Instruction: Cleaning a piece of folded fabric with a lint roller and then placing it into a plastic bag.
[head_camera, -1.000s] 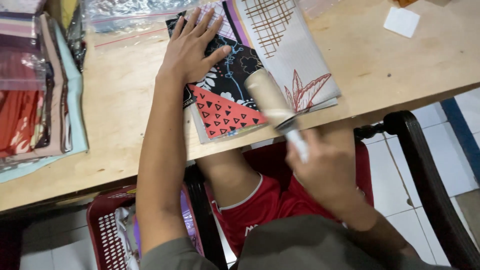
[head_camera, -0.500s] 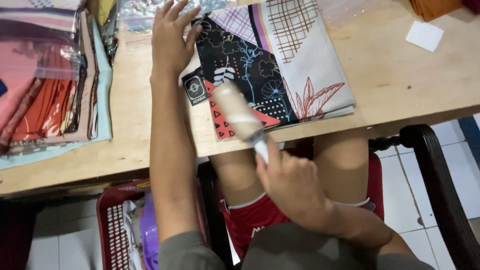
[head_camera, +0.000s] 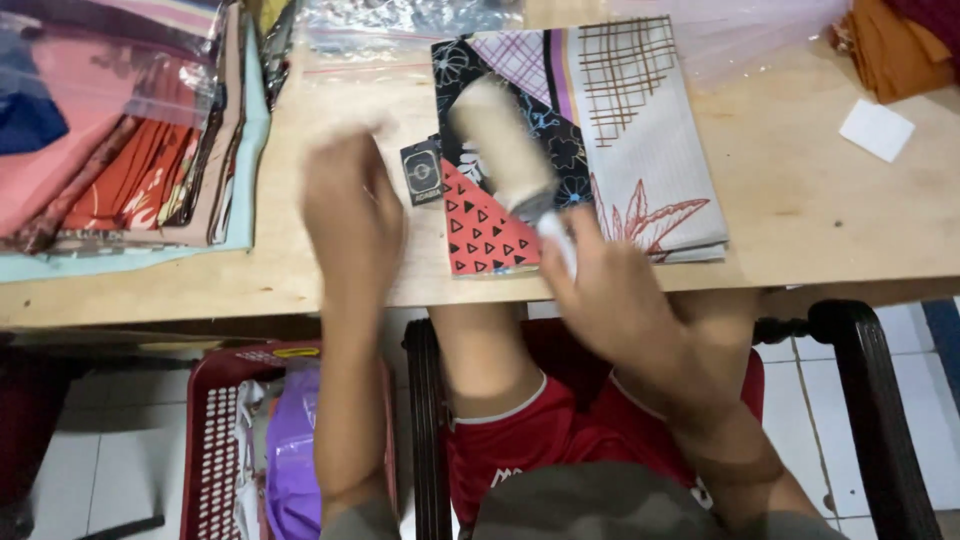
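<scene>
Right hand (head_camera: 615, 290) wrapped around the white handle of a lint roller (head_camera: 505, 150), roller head tilted up and to the left, lying across the dark floral part of a folded patterned cloth (head_camera: 640, 130). Left hand (head_camera: 350, 205) blurred, palm down above the bare wood just left of the cloth, holding nothing; fingers too smeared to tell whether spread or together. Cloth folded flat near the front edge of the wooden table (head_camera: 800, 210), patchwork of black floral, red with black triangles, grey with a brown grid and a red leaf print. Small black tag (head_camera: 421, 172) poking out at the cloth's left edge, between cloth and left hand. Stack of folded fabrics in clear plastic bags (head_camera: 110, 140) at far left of the table, well apart from the hands. White paper square (head_camera: 876, 129) at right, orange fabric (head_camera: 885, 45) in the far right corner. Red plastic basket (head_camera: 215, 440) on the floor below the table, dark chair arm (head_camera: 880, 400) at right.
</scene>
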